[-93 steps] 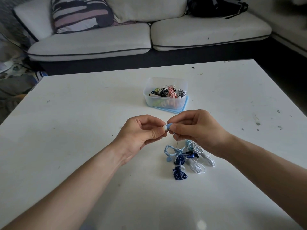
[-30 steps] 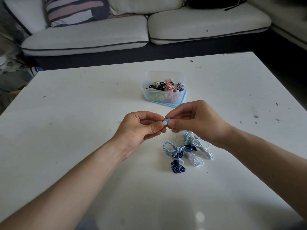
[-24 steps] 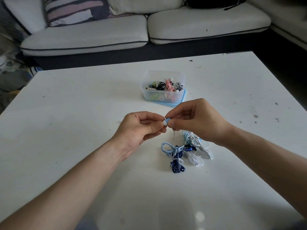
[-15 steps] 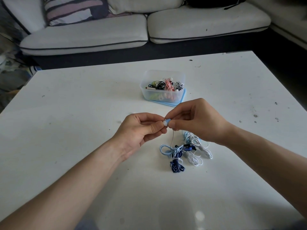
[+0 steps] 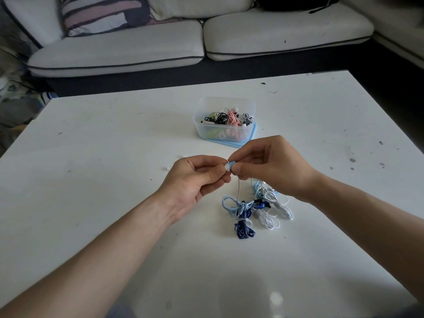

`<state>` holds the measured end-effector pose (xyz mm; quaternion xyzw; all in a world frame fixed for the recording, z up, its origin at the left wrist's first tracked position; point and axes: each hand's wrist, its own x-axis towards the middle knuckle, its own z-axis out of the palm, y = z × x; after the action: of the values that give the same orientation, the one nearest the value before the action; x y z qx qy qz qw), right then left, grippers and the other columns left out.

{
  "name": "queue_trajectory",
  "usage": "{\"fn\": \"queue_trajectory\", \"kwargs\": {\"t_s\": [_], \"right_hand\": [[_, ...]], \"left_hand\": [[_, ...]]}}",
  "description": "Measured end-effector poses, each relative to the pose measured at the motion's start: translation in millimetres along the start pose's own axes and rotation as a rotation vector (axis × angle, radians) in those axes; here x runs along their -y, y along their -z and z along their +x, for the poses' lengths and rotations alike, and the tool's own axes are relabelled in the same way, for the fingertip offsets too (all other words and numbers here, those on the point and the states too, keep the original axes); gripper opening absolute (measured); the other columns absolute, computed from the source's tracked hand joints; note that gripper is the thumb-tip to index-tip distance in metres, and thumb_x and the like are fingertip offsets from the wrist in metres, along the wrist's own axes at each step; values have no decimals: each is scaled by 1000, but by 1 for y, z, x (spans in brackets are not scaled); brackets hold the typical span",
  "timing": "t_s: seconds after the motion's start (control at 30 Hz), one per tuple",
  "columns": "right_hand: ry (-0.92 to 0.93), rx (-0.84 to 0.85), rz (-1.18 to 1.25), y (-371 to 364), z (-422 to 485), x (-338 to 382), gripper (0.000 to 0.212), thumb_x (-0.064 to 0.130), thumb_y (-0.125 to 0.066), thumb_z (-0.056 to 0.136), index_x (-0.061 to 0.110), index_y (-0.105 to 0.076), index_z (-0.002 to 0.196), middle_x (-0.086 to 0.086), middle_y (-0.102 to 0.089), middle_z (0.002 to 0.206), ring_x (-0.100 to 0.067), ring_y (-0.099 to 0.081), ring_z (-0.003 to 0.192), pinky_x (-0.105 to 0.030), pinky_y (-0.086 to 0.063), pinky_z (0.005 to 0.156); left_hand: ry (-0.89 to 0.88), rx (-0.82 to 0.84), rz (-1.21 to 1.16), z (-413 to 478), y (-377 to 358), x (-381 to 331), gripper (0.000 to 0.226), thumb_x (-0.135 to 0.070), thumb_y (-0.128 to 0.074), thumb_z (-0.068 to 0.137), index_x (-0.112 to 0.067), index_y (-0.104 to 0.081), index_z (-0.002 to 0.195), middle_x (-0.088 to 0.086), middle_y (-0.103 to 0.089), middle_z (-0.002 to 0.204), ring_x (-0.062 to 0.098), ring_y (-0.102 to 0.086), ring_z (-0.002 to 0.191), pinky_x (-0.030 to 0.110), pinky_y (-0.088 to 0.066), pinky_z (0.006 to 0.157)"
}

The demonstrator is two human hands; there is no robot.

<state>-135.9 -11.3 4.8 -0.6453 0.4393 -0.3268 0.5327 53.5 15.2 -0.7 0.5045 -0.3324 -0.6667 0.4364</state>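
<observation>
The left hand [image 5: 195, 180] and the right hand [image 5: 273, 166] met above the table [image 5: 114, 138], each with thumb and forefinger curled in a pinch on one small earbud [image 5: 230, 165]. The left pinched its white tip and the right its blue body. A thin cord [image 5: 238, 189] hung straight down from the earbud to a heap of earphone bundles [image 5: 257, 210], pale blue, dark blue and white, lying on the table at about five o'clock from the pinch, partly under the right wrist. At twelve o'clock, well apart, stood a clear box [image 5: 226, 131] of coiled earphones resting on a blue lid [image 5: 231, 143]. Beyond the table's far edge ran a pale sofa [image 5: 275, 31], with a striped cushion [image 5: 101, 14] at eleven o'clock.
</observation>
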Motion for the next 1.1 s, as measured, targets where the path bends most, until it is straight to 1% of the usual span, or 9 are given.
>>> {"fn": "queue_trajectory", "kwargs": {"t_s": [0.17, 0.3, 0.43, 0.53, 0.7, 0.87, 0.93, 1.0, 1.1], "right_hand": [[-33, -21, 61, -4, 0, -4, 10, 5, -78, 82, 5, -75, 91, -18, -74, 78, -20, -68, 68, -31, -58, 72], [-19, -11, 64, -2, 1, -4, 10, 4, -78, 82, 6, -75, 91, -20, -74, 82, -22, -68, 71, -34, -59, 75], [-26, -3, 115, -3, 1, -4, 10, 1, -74, 85, 5, -75, 94, -23, -73, 86, -18, -68, 71, -28, -58, 72], [-33, 8, 111, -2, 1, -4, 11, -1, -73, 85, 4, -75, 95, -24, -73, 87, -18, -67, 71, -28, -58, 72], [-29, 3, 58, -2, 1, -3, 12, 1, -77, 82, 4, -75, 94, -20, -74, 84, -21, -68, 72, -30, -59, 74], [-8, -67, -88, -6, 0, -1, 12, 13, -83, 79, 13, -77, 89, -6, -76, 76, -21, -73, 74, -34, -59, 78], [2, -95, -128, -8, -1, -1, 10, 16, -83, 78, 16, -77, 86, -2, -76, 75, -20, -73, 75, -34, -60, 77], [6, -120, -144, -9, -2, -1, 10, 17, -83, 78, 18, -77, 85, 0, -76, 74, -19, -73, 73, -36, -60, 77], [-6, -143, -105, -10, -3, -2, 9, 15, -82, 79, 16, -76, 86, -3, -76, 73, -23, -73, 72, -41, -61, 78]], "left_hand": [[-39, -8, 36, 1, 1, 1, 24, -9, -71, 65, -5, -70, 88, 11, -74, 76, 16, -71, 67, 19, -56, 65], [-14, 14, 19, 1, 3, -2, 22, -7, -70, 66, -6, -71, 87, 11, -74, 78, 16, -72, 69, 20, -57, 65], [-6, 38, 6, 0, 5, -4, 19, -6, -69, 66, -8, -74, 84, 12, -75, 81, 17, -73, 71, 20, -58, 66], [-7, 40, 11, 0, 6, -4, 19, -6, -69, 67, -8, -74, 85, 12, -75, 81, 17, -73, 71, 20, -58, 67], [-6, 20, 8, 0, 4, -2, 19, -7, -70, 64, -8, -73, 83, 11, -74, 78, 17, -72, 69, 19, -57, 65], [-14, -22, 14, 1, 2, 2, 22, -8, -71, 63, -7, -71, 85, 11, -74, 74, 16, -72, 67, 20, -58, 66], [-22, -30, 20, 2, 1, 3, 20, -7, -71, 66, -7, -71, 86, 11, -74, 74, 16, -72, 67, 20, -58, 67], [-34, -39, 33, 2, 0, 3, 13, -2, -70, 75, -7, -71, 87, 10, -74, 74, 15, -72, 67, 19, -57, 67], [-75, -49, 67, 1, -1, 5, 11, 0, -68, 79, -9, -72, 85, 10, -74, 74, 16, -71, 68, 19, -57, 67]]}}
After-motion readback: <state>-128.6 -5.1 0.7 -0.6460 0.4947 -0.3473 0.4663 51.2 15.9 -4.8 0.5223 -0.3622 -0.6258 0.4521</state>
